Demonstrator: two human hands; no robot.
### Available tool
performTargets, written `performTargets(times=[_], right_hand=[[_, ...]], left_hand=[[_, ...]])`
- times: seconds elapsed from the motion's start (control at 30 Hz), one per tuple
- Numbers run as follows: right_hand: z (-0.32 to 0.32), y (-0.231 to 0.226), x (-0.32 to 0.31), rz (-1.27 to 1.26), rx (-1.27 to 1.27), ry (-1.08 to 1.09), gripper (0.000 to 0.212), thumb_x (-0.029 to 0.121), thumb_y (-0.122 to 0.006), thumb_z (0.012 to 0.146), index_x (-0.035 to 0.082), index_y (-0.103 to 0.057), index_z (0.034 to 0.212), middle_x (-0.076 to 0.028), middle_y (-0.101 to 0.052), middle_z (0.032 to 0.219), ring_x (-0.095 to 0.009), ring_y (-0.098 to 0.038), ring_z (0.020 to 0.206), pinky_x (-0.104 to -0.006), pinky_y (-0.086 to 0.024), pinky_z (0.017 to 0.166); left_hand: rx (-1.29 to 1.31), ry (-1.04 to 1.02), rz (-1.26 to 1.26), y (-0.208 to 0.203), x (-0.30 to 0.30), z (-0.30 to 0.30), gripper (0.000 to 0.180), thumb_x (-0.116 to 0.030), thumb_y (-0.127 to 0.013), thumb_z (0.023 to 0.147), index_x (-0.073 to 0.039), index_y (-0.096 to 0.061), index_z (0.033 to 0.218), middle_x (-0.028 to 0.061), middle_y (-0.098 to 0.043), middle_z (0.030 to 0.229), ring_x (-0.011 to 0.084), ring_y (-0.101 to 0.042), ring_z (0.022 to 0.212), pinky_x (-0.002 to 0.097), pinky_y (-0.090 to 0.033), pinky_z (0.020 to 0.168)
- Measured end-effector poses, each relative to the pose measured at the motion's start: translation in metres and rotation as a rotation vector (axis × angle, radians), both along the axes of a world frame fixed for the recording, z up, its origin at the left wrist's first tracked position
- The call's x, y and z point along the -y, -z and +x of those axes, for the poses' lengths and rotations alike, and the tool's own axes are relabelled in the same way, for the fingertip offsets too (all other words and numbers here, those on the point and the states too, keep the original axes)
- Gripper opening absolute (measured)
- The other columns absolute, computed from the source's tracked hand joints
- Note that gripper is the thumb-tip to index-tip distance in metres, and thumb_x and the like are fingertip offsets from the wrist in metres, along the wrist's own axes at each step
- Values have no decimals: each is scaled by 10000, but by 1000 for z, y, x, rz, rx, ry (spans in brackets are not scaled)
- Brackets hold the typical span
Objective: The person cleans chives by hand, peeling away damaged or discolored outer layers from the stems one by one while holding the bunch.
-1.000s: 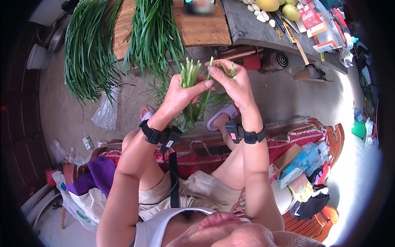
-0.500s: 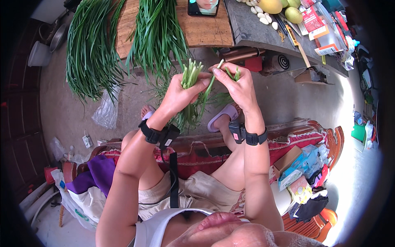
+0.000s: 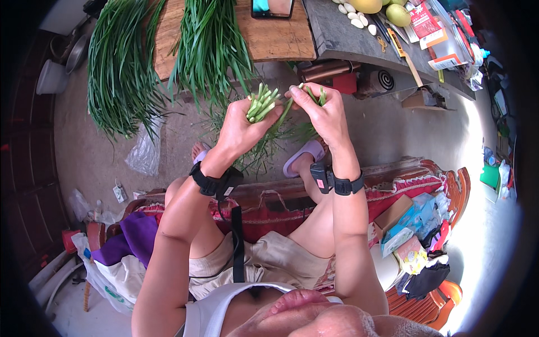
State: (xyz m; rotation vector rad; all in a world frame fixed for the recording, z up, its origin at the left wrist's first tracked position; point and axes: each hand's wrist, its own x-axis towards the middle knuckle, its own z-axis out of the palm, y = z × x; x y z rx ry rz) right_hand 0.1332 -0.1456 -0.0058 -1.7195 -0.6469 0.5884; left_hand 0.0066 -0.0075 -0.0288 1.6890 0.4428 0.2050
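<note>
Nearest the wearer, well back from the worktop (image 3: 286,48), is a seat with a red cushion (image 3: 281,222); purple cloth (image 3: 137,238) lies at its left end, farther from the worktop than the hands are. Just short of the worktop's near edge, the left hand (image 3: 241,124) keeps its grip closed around a bundle of green stems (image 3: 261,105), pale ends toward the worktop. Beside it, equally near the worktop, the right hand (image 3: 325,112) has its grip nearly closed: thumb and forefinger come together, with short green pieces (image 3: 321,96) among the curled fingers. Two leafy green bunches (image 3: 208,50) lie on the worktop's left part and hang over its near edge. Farther back on the worktop is a phone (image 3: 273,16); garlic cloves (image 3: 357,22) lie to its right, on the adjoining dark surface (image 3: 342,45).
</note>
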Motion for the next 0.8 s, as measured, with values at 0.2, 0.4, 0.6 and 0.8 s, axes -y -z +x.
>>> performTargets(times=[0.2, 0.4, 0.6, 0.8], right_hand=[[-3, 2, -3, 78, -183, -17, 253, 185, -654, 875, -15, -633, 723, 16, -600, 674, -39, -491, 643, -238, -407, 583], [-12, 0, -9, 118, -163, -44, 207, 172, -671, 871, -19, -670, 795, 3, -627, 711, -41, -522, 684, -222, -417, 609], [-10, 4, -6, 109, -181, -64, 196, 172, -682, 875, -16, -668, 819, 33, -621, 739, -28, -506, 685, -215, -415, 614], [-15, -3, -6, 159, -258, -33, 204, 194, -679, 884, -6, -689, 842, 36, -616, 737, -29, -511, 695, -204, -411, 628]], left_hand=[[78, 40, -58, -4, 3, 1, 190, -76, -675, 862, 28, -656, 1019, 12, -679, 911, 54, -589, 816, 238, -492, 725], [35, 20, 67, 13, -2, -3, 201, -154, -709, 813, 22, -664, 900, 83, -666, 716, 54, -569, 679, 295, -482, 603], [142, -3, 124, 3, 2, -2, 156, -131, -700, 807, 3, -653, 870, 73, -629, 656, 64, -546, 621, 294, -464, 566], [124, 25, 164, 1, 1, -3, 109, -75, -654, 835, 2, -664, 912, 20, -626, 698, 72, -549, 648, 263, -464, 607]])
